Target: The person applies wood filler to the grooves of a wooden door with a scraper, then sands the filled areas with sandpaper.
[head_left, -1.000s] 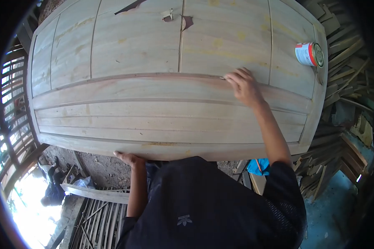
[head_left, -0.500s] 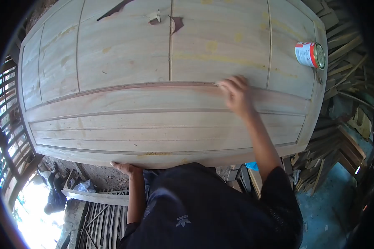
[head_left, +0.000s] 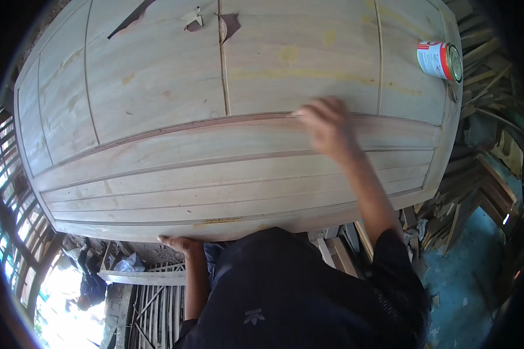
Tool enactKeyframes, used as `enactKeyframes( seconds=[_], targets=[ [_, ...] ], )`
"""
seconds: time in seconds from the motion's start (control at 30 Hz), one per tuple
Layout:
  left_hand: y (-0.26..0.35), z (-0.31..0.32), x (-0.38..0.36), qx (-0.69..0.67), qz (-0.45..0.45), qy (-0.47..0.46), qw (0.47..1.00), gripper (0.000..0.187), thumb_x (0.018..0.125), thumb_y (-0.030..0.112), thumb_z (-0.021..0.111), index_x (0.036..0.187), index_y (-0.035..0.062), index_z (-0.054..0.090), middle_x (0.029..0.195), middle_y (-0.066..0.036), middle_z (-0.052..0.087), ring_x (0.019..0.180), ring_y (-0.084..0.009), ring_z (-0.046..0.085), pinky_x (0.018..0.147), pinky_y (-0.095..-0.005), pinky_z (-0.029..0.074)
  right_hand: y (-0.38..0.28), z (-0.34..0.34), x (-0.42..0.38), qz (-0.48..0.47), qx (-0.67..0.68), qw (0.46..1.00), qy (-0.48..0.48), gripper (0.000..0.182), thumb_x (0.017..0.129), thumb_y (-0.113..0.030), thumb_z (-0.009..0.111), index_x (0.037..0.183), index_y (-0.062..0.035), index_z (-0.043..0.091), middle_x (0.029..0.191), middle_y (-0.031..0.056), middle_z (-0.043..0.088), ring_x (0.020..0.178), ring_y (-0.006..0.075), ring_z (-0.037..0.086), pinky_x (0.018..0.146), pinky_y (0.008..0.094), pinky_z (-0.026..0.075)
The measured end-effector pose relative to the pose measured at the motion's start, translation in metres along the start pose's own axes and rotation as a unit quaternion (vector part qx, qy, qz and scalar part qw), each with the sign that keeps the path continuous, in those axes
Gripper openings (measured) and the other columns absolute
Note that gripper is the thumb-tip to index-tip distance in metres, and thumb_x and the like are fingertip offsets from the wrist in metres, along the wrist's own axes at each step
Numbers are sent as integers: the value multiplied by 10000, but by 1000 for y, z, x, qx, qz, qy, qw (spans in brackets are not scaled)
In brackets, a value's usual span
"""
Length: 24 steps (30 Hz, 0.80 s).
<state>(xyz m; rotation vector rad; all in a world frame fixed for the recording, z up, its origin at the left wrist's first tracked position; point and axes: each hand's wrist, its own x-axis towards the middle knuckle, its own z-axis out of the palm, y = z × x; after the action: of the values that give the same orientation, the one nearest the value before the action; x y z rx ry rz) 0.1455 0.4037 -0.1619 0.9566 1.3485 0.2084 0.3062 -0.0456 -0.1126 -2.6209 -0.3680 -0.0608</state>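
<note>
As right hand (head_left: 328, 130) touches panel (head_left: 174, 164), labelled can (head_left: 436, 60), trefoil (head_left: 254, 317)

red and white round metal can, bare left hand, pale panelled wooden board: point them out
Red and white round metal can (head_left: 435, 60), head view: on its labelled side.
Bare left hand (head_left: 182, 244), head view: on the hand's middle.
Pale panelled wooden board (head_left: 239, 138), head view: on a bare flat strip.
</note>
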Motion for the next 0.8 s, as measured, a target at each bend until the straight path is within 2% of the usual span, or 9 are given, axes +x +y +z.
enactKeyframes(
  seconds=[0.13, 0.23, 0.33, 0.47, 0.53, 0.6, 0.63, 0.67, 0.8],
  targets=[
    [3, -6, 6, -28, -18, -6, 999, 861, 1044, 707, 279, 1629, 78, 332, 1609, -191, 405, 1482, -384, 391, 1245, -536, 310, 33, -29, -33, 85, -49, 995, 29, 354, 764, 87, 649, 1048, -103, 740, 985, 50, 688, 1016, 291, 649, 911, 449, 504],
    [3, -5, 3, -4, -3, 14, 1000, 864, 1046, 715, 266, 1624, 78, 345, 1610, -186, 413, 1477, -382, 402, 1249, -528, 311, -20, 31, 3, 28, 37, 998, 42, 316, 786, 58, 638, 1041, -104, 730, 1043, 92, 701, 1027, 328, 655, 917, 478, 511],
    [1, -14, 11, 8, -17, 13, 1000, 866, 1042, 714, 257, 1628, 82, 344, 1618, -178, 408, 1479, -389, 401, 1242, -542, 319, -32, 29, 12, 25, 18, 1000, -4, 355, 784, 72, 634, 1062, -122, 739, 1062, 76, 697, 1053, 316, 650, 946, 468, 507],
    [0, -19, 15, 5, -21, 12, 1000, 874, 1034, 714, 259, 1636, 85, 327, 1633, -177, 386, 1485, -400, 390, 1234, -563, 326, 74, -48, -91, 101, -126, 986, 42, 454, 730, 79, 630, 1117, -121, 759, 1112, 90, 707, 1096, 361, 639, 1007, 513, 472],
    [-3, -20, 15, 7, -16, 30, 999, 877, 1034, 717, 261, 1635, 83, 328, 1635, -183, 382, 1486, -405, 389, 1238, -563, 322, 83, -64, -97, 126, -166, 977, 45, 460, 728, 80, 630, 1124, -114, 762, 1115, 98, 707, 1110, 373, 635, 1019, 520, 469],
    [-1, -24, 20, -10, -32, 0, 999, 880, 1035, 721, 261, 1641, 87, 324, 1647, -183, 372, 1493, -409, 382, 1245, -569, 315, 76, -47, -93, 62, -155, 984, 55, 429, 771, 61, 658, 1117, -163, 776, 1139, 71, 706, 1118, 332, 639, 1024, 492, 470],
    [-1, -34, 25, 0, -34, 1, 999, 880, 1035, 721, 261, 1641, 87, 324, 1647, -183, 372, 1493, -409, 382, 1245, -569, 315, 55, -31, -76, 64, -57, 996, 19, 477, 751, 71, 673, 1152, -162, 783, 1169, 82, 695, 1148, 338, 634, 1028, 500, 476],
    [-2, -41, 31, 4, -28, -8, 1000, 882, 1033, 725, 262, 1643, 91, 324, 1654, -182, 365, 1496, -409, 378, 1248, -572, 312, 57, -35, -83, 74, -56, 996, 17, 477, 751, 71, 673, 1152, -162, 783, 1169, 82, 695, 1148, 338, 634, 1028, 500, 476],
    [-1, -23, 20, -5, -13, -12, 1000, 881, 1026, 732, 269, 1643, 105, 331, 1652, -178, 368, 1497, -405, 376, 1246, -583, 309, 88, -65, -102, 113, -225, 965, 79, 463, 753, 74, 715, 1163, -130, 782, 1090, 81, 691, 1074, 323, 662, 969, 494, 508]
  ],
)
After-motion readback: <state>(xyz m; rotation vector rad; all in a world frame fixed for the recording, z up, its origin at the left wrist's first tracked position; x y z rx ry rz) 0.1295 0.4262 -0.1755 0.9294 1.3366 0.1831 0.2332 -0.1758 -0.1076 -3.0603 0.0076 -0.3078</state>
